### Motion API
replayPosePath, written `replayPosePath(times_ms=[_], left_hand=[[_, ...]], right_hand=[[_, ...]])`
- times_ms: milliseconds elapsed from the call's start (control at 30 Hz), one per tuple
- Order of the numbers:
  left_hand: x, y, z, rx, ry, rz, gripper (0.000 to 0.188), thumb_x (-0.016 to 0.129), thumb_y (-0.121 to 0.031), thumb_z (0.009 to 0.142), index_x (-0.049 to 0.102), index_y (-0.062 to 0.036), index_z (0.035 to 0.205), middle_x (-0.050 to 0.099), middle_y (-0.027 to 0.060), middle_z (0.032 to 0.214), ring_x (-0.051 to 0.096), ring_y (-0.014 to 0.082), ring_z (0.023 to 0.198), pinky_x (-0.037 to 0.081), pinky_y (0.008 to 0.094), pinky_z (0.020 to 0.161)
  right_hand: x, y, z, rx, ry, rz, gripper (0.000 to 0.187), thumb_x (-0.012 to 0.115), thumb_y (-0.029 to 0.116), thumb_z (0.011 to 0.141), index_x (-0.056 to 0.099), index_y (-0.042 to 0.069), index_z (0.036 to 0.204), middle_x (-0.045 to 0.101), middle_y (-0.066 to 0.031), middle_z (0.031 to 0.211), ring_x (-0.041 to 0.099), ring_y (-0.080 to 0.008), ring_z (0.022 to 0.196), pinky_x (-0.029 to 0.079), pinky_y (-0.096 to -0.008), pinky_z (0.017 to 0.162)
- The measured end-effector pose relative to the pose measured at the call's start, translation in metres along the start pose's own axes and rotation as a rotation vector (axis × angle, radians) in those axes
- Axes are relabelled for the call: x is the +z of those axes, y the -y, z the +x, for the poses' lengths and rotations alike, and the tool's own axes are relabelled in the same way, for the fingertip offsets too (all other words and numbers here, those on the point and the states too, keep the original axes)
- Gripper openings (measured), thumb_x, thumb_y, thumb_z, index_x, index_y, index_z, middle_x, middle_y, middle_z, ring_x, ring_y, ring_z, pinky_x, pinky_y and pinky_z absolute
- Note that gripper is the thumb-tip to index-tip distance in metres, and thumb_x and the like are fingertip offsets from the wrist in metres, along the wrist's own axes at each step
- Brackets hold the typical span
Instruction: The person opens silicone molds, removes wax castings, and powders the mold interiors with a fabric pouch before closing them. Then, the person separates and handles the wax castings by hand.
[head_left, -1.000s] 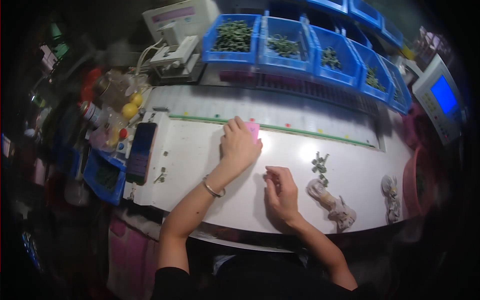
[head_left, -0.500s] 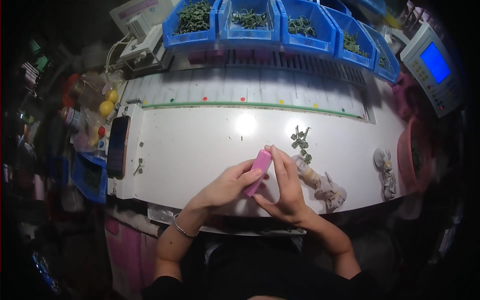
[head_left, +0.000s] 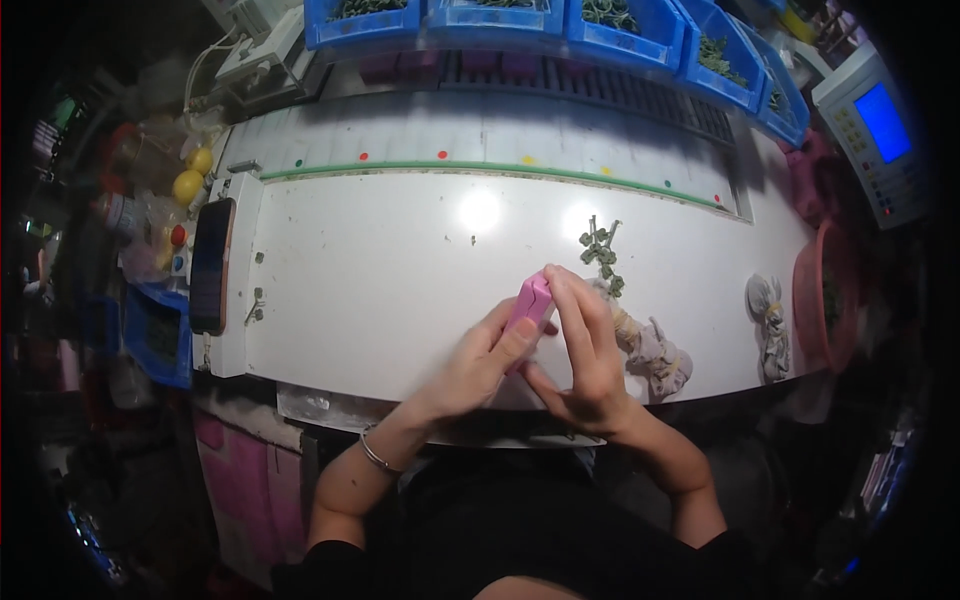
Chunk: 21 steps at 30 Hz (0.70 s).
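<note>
Head view, from the left: a blue tub (head_left: 158,338) sits beside the white worktable (head_left: 360,260), with yellow balls (head_left: 188,187) above it and a dark-screened phone (head_left: 213,265) on the table's left border. Along the back runs a green strip (head_left: 420,166) with coloured dots behind it, and beyond that stands a row of blue bins (head_left: 625,46) containing green plant pieces. Near the front edge, right of the middle, both hands meet at a pink block (head_left: 537,298), held tilted over the table. The left hand (head_left: 485,358) grips it, thumb across the near face and fingers behind; the right hand (head_left: 592,372) brackets it, fingertips at the upper end, thumb by the lower one. Just right lie green sprigs (head_left: 602,255) and a tied cloth bundle (head_left: 657,358), then a second pale bundle (head_left: 772,325), a reddish basin (head_left: 808,300) and a keypad device (head_left: 875,140) with a lit blue screen.
</note>
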<state>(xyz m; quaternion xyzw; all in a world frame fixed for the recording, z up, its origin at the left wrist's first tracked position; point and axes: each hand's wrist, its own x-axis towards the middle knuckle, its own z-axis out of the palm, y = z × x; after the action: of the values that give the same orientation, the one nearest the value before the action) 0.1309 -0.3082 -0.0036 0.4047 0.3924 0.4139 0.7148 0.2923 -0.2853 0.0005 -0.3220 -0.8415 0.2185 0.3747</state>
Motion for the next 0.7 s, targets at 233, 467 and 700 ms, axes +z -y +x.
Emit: replayPosePath(times_ms=[233,467,700], left_hand=[[-0.022,0.018,-0.001,0.303,-0.072,0.341,0.066,0.070,-0.003,0.075,0.034,0.0021,0.131,0.046,0.0152,0.126,0.045,0.0210,0.119,0.038,0.0332,0.099],[-0.010,0.023,-0.015,0.321,-0.167,0.761,0.078,0.066,0.003,0.068,0.028,0.0018,0.136,0.050,0.0272,0.120,0.055,0.0363,0.107,0.046,0.0334,0.089],[-0.008,0.017,-0.009,0.520,-0.165,0.812,0.071,0.065,-0.015,0.073,0.033,0.0134,0.130,0.057,0.0283,0.104,0.063,0.0349,0.088,0.050,0.0355,0.074]], right_hand=[[-0.002,0.001,-0.010,0.130,-0.054,0.075,0.058,0.079,0.017,0.065,0.050,-0.001,0.112,0.051,-0.0194,0.114,0.054,-0.0310,0.103,0.045,-0.0357,0.086],[0.020,-0.011,-0.006,0.538,0.221,0.390,0.037,0.070,0.032,0.077,0.048,0.002,0.075,0.049,-0.0059,0.058,0.047,-0.0149,0.050,0.039,-0.0267,0.049],[0.017,-0.021,-0.010,0.463,0.305,0.621,0.025,0.047,0.022,0.089,0.047,-0.002,0.094,0.053,-0.0154,0.066,0.053,-0.0286,0.057,0.044,-0.0342,0.056]])
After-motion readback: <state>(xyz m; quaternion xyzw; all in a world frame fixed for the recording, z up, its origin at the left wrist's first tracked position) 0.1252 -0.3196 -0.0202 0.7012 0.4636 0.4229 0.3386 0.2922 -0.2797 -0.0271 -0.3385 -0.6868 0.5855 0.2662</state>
